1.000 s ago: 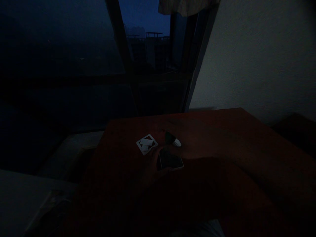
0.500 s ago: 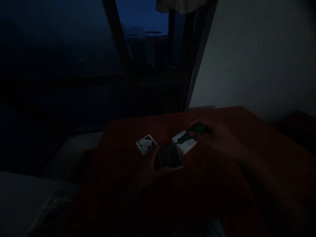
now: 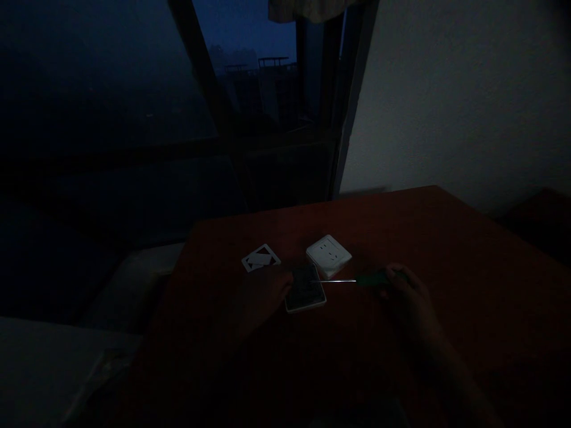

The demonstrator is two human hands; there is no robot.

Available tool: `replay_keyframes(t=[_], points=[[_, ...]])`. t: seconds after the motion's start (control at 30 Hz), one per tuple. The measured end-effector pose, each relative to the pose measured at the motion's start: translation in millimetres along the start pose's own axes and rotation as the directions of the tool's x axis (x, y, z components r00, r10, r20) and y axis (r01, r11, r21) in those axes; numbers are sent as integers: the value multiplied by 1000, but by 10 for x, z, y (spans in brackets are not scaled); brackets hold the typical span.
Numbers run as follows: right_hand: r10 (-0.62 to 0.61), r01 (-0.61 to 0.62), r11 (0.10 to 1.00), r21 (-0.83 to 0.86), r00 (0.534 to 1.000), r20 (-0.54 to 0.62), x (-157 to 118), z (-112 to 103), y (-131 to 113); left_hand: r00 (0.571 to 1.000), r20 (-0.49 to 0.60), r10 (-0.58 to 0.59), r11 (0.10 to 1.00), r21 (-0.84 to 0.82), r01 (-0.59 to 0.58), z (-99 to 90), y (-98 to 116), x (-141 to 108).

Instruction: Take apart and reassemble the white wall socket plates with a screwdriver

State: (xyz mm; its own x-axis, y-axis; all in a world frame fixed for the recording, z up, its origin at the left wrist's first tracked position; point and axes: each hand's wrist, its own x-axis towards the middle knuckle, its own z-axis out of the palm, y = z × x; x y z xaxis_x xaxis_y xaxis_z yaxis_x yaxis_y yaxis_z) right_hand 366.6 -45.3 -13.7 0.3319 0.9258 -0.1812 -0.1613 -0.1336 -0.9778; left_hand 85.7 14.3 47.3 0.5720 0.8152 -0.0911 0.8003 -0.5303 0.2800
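Observation:
A screwdriver [image 3: 372, 279] with a green handle is in my right hand [image 3: 410, 294], fingers wrapped round the handle. Its thin metal shaft points left, the tip over a square wall socket panel [image 3: 307, 288] that lies with its dark back up and a white rim showing. My left hand [image 3: 267, 291] is at the panel's left side, fingertips drawn together over its edge; what they pinch, if anything, is too dark to see. Just behind lies a white wall socket [image 3: 329, 255], face up with its slots visible. A white frame [image 3: 252, 260] with white pieces inside it lies beyond my left hand.
Everything lies on a reddish-brown table [image 3: 392, 220] in very dim light. A dark window [image 3: 276, 119] stands behind it, and a pale wall [image 3: 455, 101] rises at the back right.
My right hand has moved right and nearer to me, turning the screwdriver nearly level. My left hand has gone from spread around the panel's side to closed fingertips. The view has shifted slightly.

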Motion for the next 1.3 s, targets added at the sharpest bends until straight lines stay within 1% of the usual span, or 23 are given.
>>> replay_keyframes(t=[0.13,0.23,0.37,0.57,0.7,0.77,0.93,1.1,1.3], points=[[-23,22,998,-51,999,-28,-16,-25,70,999,52,-16,996,92,11,39,-4,70],[4,-5,999,-43,999,-33,-29,-28,112,998,50,-28,988,152,20,105,-27,113],[45,-46,998,-37,999,-24,-23,-25,182,999,37,-23,988,156,17,131,-17,114],[38,-39,999,-21,998,-51,27,-37,286,996,82,-34,983,185,18,23,32,72],[6,-7,998,-60,1000,-21,31,-42,289,992,117,-53,979,201,29,-19,43,78],[-8,7,998,-61,1000,-24,30,-41,290,989,133,-62,978,205,33,-21,41,90],[26,-27,998,-58,999,-25,22,-29,276,983,167,-73,979,199,39,-13,15,115],[-3,2,996,-92,1000,-16,-3,-18,226,983,169,-77,983,178,46,-21,-18,108],[22,-26,995,-93,999,-39,7,-22,266,985,163,-61,988,152,36,-1,-38,90]])
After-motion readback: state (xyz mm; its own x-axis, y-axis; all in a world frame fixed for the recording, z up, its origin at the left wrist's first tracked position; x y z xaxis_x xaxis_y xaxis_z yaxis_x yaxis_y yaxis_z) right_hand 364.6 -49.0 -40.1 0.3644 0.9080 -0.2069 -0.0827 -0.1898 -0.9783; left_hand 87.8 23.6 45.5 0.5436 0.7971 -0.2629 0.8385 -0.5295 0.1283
